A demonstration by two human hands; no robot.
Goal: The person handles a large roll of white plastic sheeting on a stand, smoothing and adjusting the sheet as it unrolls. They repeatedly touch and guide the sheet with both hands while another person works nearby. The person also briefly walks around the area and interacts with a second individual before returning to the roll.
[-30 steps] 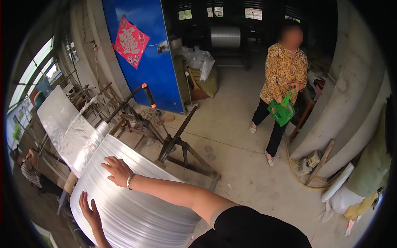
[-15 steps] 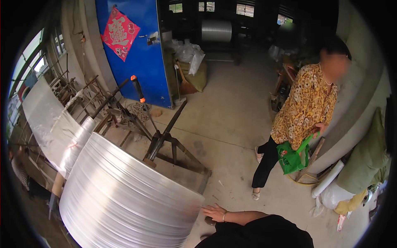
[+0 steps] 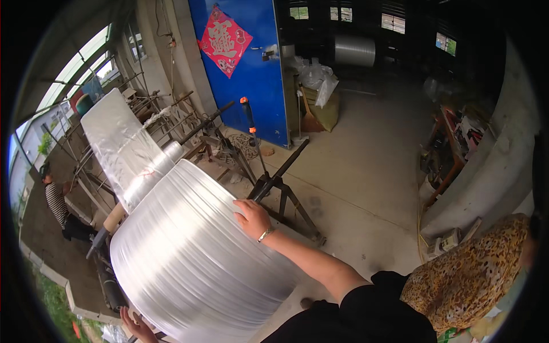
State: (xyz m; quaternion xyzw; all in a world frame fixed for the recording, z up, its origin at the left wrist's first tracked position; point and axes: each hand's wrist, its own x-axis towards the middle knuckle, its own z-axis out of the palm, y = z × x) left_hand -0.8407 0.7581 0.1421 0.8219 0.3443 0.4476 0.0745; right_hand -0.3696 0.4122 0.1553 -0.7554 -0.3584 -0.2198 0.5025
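A big roll of clear plastic film [image 3: 194,257], silvery and ridged, fills the lower middle of the view. My right hand [image 3: 253,220], with a bracelet at its wrist, rests on the roll's far right edge, fingers extended and holding nothing. At the roll's near left end is my left hand [image 3: 136,327], its fingers apart and the rest of it cut off by the lower edge. Behind the big roll, a narrower film roll [image 3: 150,180] has a wide sheet of film [image 3: 117,137] running up from it. A screwdriver [image 3: 249,117] with an orange and black handle stands upright by the dark metal stand [image 3: 280,177].
A person in a patterned top [image 3: 469,274] is close at my right. Another, in a striped top [image 3: 56,203], stands far left. A blue door [image 3: 246,74] is beyond the stand. Sacks [image 3: 326,106] and a broom [image 3: 310,120] stand beside it. Shelving [image 3: 449,151] lines the right wall.
My view has turned left. My right hand has moved up onto the roll's far edge, and my left hand has come into view. The person in the patterned top has come nearer on my right.
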